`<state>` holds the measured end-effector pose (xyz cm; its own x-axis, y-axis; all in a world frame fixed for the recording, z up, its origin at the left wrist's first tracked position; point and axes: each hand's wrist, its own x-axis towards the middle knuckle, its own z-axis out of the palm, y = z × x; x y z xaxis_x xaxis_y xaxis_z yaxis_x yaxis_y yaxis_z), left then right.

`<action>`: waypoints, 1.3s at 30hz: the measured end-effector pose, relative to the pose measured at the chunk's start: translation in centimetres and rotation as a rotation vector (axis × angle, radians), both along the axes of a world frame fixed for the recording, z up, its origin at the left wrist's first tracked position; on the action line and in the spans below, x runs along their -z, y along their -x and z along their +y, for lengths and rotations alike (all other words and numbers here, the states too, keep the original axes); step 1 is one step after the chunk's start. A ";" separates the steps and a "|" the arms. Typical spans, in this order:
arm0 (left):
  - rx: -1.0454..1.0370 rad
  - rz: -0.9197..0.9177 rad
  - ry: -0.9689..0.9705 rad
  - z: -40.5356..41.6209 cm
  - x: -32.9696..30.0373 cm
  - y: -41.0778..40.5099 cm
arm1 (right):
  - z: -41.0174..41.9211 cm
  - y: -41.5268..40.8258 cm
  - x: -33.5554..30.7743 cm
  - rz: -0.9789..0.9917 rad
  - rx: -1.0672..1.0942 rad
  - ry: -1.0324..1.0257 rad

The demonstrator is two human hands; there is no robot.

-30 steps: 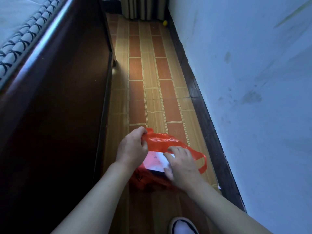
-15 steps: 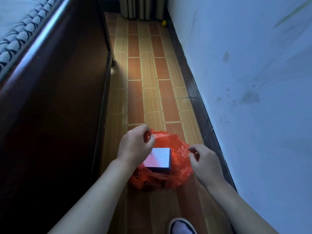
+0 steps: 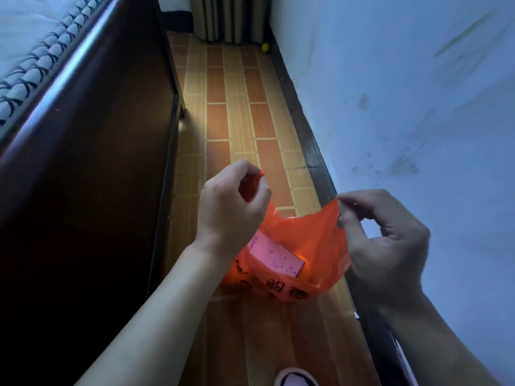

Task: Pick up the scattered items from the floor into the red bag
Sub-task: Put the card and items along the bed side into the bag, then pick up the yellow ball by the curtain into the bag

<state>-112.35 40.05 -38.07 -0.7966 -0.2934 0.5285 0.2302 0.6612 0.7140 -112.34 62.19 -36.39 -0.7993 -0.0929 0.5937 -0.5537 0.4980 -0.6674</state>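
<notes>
You hold the red bag (image 3: 315, 240) up over the floor (image 3: 239, 118) with both hands. Your left hand (image 3: 231, 207) pinches one top edge of the bag, with the fingers curled tight on the thin plastic. Your right hand (image 3: 384, 235) pinches the other top edge between thumb and fingers. The two hands are apart, so the bag's mouth is pulled wide open between them.

Inside the bag lies a flat pink box (image 3: 276, 256) with tiny dots on it. It sits low in the bag, tilted, nearer your left wrist. Black marks are printed on the bag's front side.

A dark wooden bed frame (image 3: 92, 168) runs along your left. A pale wall (image 3: 404, 93) runs along your right. Far down the floor, by the wall, sits a small yellow ball (image 3: 265, 47). The tip of a white shoe (image 3: 295, 377) shows at the bottom.
</notes>
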 end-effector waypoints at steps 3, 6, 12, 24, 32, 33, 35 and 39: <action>0.017 0.038 -0.006 0.4 -1.0 0.2 | 0.4 0.3 -0.8 0.052 0.018 -0.010; 0.030 -0.151 0.035 0.1 0.4 0.1 | 0.5 1.4 1.2 -0.095 -0.020 -0.153; -0.064 -0.325 0.025 -0.8 2.5 -0.2 | 0.7 1.1 5.0 -0.330 -0.025 -0.319; -0.087 -0.325 -0.078 -0.5 2.6 -0.6 | -1.8 1.9 3.5 -0.274 -0.048 -0.134; -0.116 -0.491 -0.181 0.2 -4.0 -6.3 | -3.4 -0.4 -5.0 -0.444 -0.089 -0.081; -0.128 -0.489 -0.182 -0.1 -6.2 -6.2 | -3.3 -0.7 -6.9 -0.461 -0.093 -0.083; -0.146 -0.501 -0.180 -0.5 -10.7 -6.2 | -3.1 -0.9 -11.0 -0.478 -0.102 -0.095; -0.141 -0.536 -0.191 0.2 -20.4 -7.7 | -2.5 -1.4 -20.5 -0.476 -0.095 -0.127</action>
